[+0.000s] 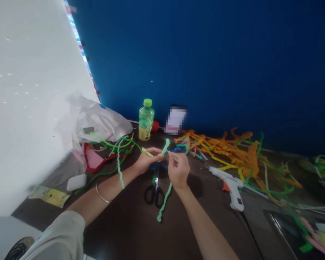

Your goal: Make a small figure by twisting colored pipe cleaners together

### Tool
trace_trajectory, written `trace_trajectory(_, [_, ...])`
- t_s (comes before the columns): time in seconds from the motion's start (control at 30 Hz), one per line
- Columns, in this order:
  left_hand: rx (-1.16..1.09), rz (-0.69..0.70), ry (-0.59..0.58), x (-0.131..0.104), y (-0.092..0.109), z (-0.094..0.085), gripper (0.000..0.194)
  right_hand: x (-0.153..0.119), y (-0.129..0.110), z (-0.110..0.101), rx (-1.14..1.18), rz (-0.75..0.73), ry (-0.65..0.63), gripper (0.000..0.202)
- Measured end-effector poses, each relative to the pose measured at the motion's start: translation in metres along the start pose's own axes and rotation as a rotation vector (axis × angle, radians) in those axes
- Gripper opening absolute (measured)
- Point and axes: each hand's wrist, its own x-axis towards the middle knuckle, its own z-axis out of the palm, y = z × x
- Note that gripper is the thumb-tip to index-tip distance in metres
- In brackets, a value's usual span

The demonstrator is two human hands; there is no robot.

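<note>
My left hand (149, 159) is closed on a mint-green pipe cleaner piece (166, 145), whose coiled end sticks up past the fingertips. Close beside it, my right hand (178, 169) pinches a strand of the same colour at the base of the coil. A twisted mint-green length (165, 202) hangs below the right hand. Yellow pipe cleaner (146, 152) shows at the left hand, and another twisted mint-green strand (119, 162) dangles over the left forearm. Scissors with black handles (155, 195) lie on the table beneath both hands. The fingers partly hide the join.
A green-capped bottle (146, 121) and a phone (176, 120) stand at the back. Orange pipe cleaners (224, 151) are heaped to the right, behind a white glue gun (230, 186). At left are a plastic bag (103, 117), green stems and a white case (76, 182).
</note>
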Motion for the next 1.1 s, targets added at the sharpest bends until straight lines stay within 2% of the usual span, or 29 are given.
trace_trajectory(0.13, [0.073, 0.123, 0.041, 0.001, 0.002, -0.001, 0.021, -0.004, 0.000, 0.000, -0.041, -0.083, -0.101, 0.013])
trace_trajectory(0.23, [0.107, 0.167, 0.081, 0.002, 0.002, -0.002, 0.018, -0.006, 0.000, 0.001, -0.101, -0.113, -0.149, 0.015])
trace_trajectory(0.4, [0.086, 0.109, 0.145, 0.003, 0.001, -0.003, 0.029, -0.008, 0.000, 0.002, -0.134, -0.134, -0.173, 0.014])
trace_trajectory(0.57, [0.074, 0.084, 0.102, 0.001, 0.003, -0.002, 0.026, -0.007, -0.002, 0.003, -0.023, -0.093, -0.178, 0.013])
trace_trajectory(0.7, [0.035, 0.055, 0.096, 0.001, 0.004, -0.002, 0.022, -0.005, -0.008, 0.002, 0.148, 0.001, -0.182, 0.013])
trace_trajectory(0.8, [0.011, 0.025, 0.091, 0.001, 0.006, -0.001, 0.017, -0.004, -0.011, 0.001, 0.290, 0.153, -0.182, 0.013])
trace_trajectory(0.93, [-0.078, -0.087, 0.047, 0.001, 0.010, 0.001, 0.018, -0.001, -0.010, 0.000, 0.454, 0.365, -0.211, 0.015])
trace_trajectory(1.1, [-0.157, -0.168, 0.004, 0.004, 0.010, 0.000, 0.020, 0.004, 0.001, 0.001, 0.575, 0.435, -0.246, 0.012])
